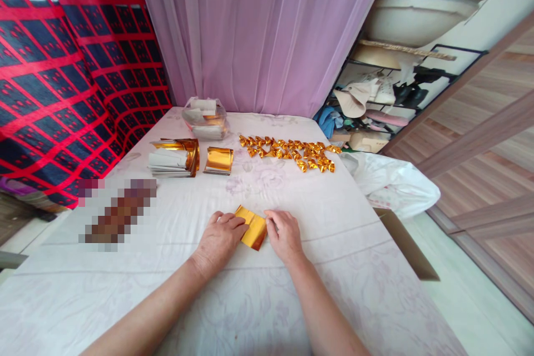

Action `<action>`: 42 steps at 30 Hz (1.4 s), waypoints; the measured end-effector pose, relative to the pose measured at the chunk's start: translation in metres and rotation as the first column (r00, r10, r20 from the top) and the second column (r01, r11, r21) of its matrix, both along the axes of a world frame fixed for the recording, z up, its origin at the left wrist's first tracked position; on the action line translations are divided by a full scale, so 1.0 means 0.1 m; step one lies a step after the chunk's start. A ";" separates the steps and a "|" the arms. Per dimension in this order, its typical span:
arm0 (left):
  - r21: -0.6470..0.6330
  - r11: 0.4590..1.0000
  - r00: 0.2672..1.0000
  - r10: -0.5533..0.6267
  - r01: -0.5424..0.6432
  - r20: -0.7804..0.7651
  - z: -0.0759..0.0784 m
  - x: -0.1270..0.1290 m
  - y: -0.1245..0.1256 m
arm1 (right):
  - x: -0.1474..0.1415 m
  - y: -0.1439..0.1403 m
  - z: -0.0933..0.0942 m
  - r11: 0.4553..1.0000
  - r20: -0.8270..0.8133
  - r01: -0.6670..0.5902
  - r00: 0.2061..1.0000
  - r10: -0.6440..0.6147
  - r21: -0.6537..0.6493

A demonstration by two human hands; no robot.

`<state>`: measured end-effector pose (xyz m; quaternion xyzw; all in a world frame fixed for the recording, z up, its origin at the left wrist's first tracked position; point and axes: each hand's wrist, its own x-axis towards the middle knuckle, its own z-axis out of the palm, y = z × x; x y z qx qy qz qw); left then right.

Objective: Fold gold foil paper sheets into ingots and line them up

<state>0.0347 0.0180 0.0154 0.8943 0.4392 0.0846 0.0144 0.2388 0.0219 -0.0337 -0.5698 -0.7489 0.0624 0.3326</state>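
A small sheet of shiny gold foil paper (252, 227) lies on the table in front of me, its right part bent upward in a curl. The fingers of my left hand (221, 236) rest stretched out on its left edge, palm down. On the other side, my right hand (286, 233) pinches the upper right edge between thumb and fingers. Farther back is a small stack of gold foil sheets (219, 161), beside a larger stack of foil sheets (169, 163) with whitish backs. Several folded gold foil pieces (287, 148) lie in loose rows at the back right.
A clear plastic bag (205, 119) with more sheets stands at the table's far edge. At the left lies a pixelated item (120, 214). A flowered cloth (179, 311) covers the table. A white plastic bag (396, 181) and a loaded shelf (375, 83) are at the right.
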 end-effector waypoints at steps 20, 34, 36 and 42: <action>-0.055 0.998 0.989 0.013 -0.004 0.150 -0.21 -0.03 0.09 | 0.10 -0.09 0.02 0.982 -0.146 -0.167 0.977 0.153 -0.091; -0.054 0.954 0.931 -0.273 0.294 0.245 -0.28 0.01 0.59 | 0.13 -0.10 0.07 0.974 -0.049 -0.222 0.974 0.219 -0.042; -0.050 0.947 0.922 -0.297 0.318 0.247 -0.28 0.02 0.64 | 0.11 -0.12 0.12 0.973 -0.035 -0.230 0.973 0.229 -0.027; 0.046 0.972 0.949 -0.236 0.232 0.211 -0.21 -0.04 0.58 | 0.05 -0.16 0.20 0.967 0.023 -0.252 0.967 0.253 -0.049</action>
